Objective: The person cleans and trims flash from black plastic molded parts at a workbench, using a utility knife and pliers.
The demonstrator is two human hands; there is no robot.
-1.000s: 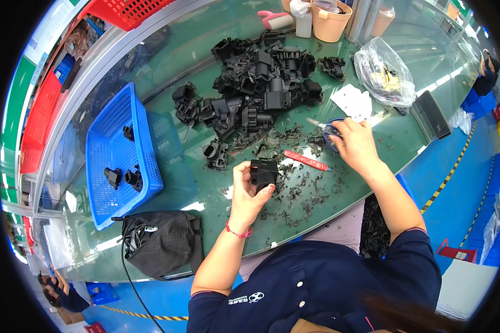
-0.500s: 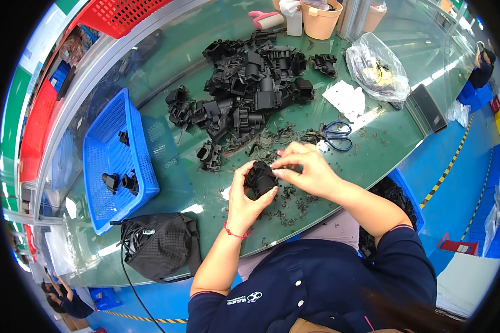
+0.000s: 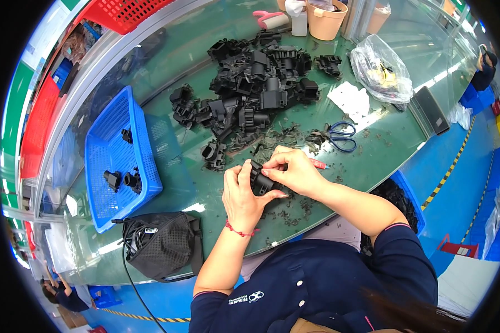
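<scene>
Close to the table's near edge, my left hand [image 3: 243, 194] grips a black molded plastic part [image 3: 260, 182], fingers behind it and thumb along its near side. The part has a round, barrel-like section. My right hand [image 3: 292, 171] is closed in a pinch at the part's upper right edge; whatever lies between its fingertips is too small to see. A slim red object with a pale end [image 3: 319, 164] sticks out beside the right hand; I cannot tell if it is held or lying there. Black trimmings [image 3: 291, 211] lie scattered around both hands.
A heap of similar black parts [image 3: 272, 91] lies beyond my hands. At left are a blue basket [image 3: 97, 213] with several parts and a black bag [image 3: 169, 247]. Scissors [image 3: 343, 137], white paper [image 3: 350, 101], a clear plastic bag [image 3: 380, 66] and a tan bucket [image 3: 326, 22] are at right.
My left hand has turned, with its back showing more, and the part has tilted with it. The right fingers have drawn closer together at the part. The red object has come into view.
</scene>
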